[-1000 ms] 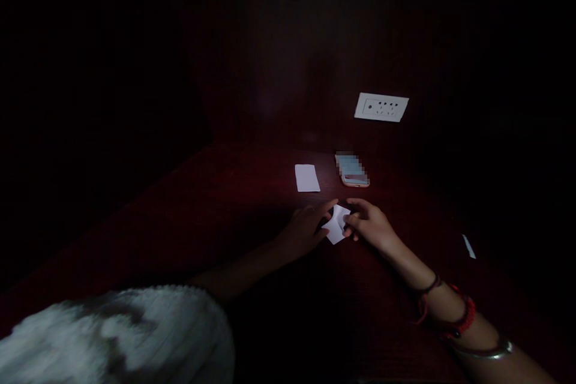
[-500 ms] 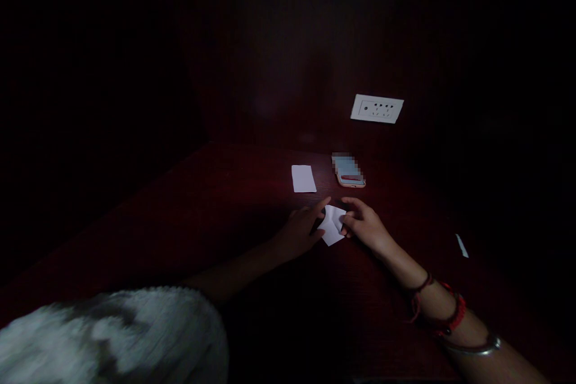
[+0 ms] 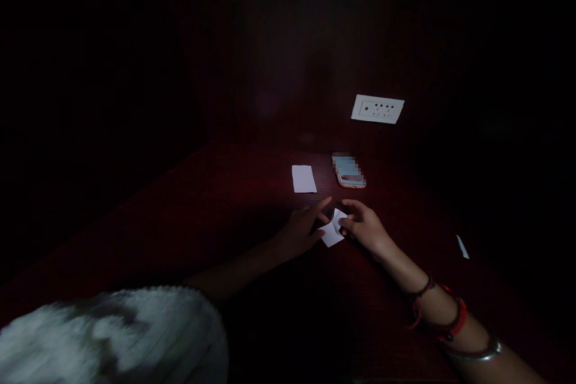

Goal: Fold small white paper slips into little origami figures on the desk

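Folded paper [image 3: 332,236], dial centre, on the table between both hands. White, matt, small; angular outline, point toward 6, a flap standing up toward 12 to 1, shaded crease between the flap and the flatter part.

Right hand [image 3: 366,229] at 3 o'clock: thumb and bent fingers pinch the flap; index finger arched clear toward 12.

Left hand [image 3: 300,231] at 9 o'clock, in shadow: thumb at the paper's left edge, index finger extended toward 1, off the sheet. Cannot tell whether it grips or only steadies.

White sheet [image 3: 304,179] at 11: flat, oblong, crisp edges, smooth. Phone [image 3: 348,174] between 12 and 1: rounded corners, pinkish rim, screen up and pixelated.

Pale sliver [image 3: 462,246] just past 3, well apart: thin, tapered, material unclear.

Right forearm toward 4: dark cord [image 3: 426,290] with dangling ends, chunky red braided bracelet [image 3: 460,315], shiny metal bangle [image 3: 486,353].

White sleeve [image 3: 171,330] at 8: soft-looking, scalloped edge.

Table [image 3: 216,192]: dark red, faintly grained. Socket plate [image 3: 378,108] at 1, on the dark wall [image 3: 279,66]: white, oblong, slotted.
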The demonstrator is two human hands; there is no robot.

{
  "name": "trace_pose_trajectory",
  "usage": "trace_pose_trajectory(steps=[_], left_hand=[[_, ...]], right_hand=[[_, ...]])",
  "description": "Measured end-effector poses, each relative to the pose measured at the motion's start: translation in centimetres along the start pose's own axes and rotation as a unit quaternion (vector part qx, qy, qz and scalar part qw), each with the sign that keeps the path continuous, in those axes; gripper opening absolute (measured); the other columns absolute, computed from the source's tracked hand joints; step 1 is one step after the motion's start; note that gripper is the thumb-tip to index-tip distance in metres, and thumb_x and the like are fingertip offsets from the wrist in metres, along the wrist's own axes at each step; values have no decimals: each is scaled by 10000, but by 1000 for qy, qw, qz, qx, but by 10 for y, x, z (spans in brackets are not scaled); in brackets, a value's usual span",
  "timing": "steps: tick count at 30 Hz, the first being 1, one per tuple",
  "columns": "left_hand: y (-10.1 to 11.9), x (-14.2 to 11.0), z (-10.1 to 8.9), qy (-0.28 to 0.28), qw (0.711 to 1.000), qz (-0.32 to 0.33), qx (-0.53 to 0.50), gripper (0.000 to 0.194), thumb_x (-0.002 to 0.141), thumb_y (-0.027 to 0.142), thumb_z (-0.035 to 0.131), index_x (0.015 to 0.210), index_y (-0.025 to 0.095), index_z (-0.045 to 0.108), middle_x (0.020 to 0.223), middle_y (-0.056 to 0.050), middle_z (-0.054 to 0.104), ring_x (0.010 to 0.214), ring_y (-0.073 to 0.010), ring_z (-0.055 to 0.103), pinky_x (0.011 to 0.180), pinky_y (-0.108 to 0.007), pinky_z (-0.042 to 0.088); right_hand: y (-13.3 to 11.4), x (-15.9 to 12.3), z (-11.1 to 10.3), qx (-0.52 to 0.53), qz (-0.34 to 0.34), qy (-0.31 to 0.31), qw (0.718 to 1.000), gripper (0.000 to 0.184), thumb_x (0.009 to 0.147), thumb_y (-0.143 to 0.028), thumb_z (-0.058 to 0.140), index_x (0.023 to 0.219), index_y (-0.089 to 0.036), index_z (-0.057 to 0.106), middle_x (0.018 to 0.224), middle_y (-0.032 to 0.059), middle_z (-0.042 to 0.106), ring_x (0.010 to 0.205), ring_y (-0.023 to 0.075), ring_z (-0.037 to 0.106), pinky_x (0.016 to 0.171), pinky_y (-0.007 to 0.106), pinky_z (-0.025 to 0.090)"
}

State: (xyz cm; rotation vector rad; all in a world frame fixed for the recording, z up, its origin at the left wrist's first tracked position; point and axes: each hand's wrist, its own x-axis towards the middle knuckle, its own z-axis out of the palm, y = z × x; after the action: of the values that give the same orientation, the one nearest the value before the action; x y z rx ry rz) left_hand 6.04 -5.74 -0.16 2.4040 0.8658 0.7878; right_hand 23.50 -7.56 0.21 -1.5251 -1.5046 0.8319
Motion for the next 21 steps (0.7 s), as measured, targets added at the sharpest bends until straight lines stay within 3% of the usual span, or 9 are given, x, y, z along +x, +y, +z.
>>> trace_pose_trajectory(steps=[6, 13, 21], left_hand=[[0, 1, 0, -3, 1000, -22, -12, 663, 715, 156, 507, 1265, 228, 142, 1034, -49, 526, 1020, -190, 424, 872, -388, 283], [2, 1, -2, -3, 999, -16, -35, 641, 725, 150, 498, 1257, 234, 150, 1023, -41, 537, 1030, -181, 424, 873, -403, 279], [4, 1, 0, 2, 1000, 6, 19, 609, 738, 145, 477, 1249, 245, 161, 990, -16, 536, 966, -162, 449, 855, -371, 288]], right_hand=[[-5, -3, 2, 39, 31, -38, 998, 396, 655, -141, 490, 1047, -140, 437, 541, -13, 564, 410, 89, 506, 405, 196, 405], [-6, -6, 4, 92, 40, -29, 995, 354, 638, -115, 509, 981, -176, 444, 666, -11, 523, 500, 120, 577, 473, 239, 492], [-3, -5, 4, 42, 3, -26, 999, 340, 638, -123, 493, 971, -186, 465, 823, 25, 511, 480, 93, 559, 447, 228, 487]])
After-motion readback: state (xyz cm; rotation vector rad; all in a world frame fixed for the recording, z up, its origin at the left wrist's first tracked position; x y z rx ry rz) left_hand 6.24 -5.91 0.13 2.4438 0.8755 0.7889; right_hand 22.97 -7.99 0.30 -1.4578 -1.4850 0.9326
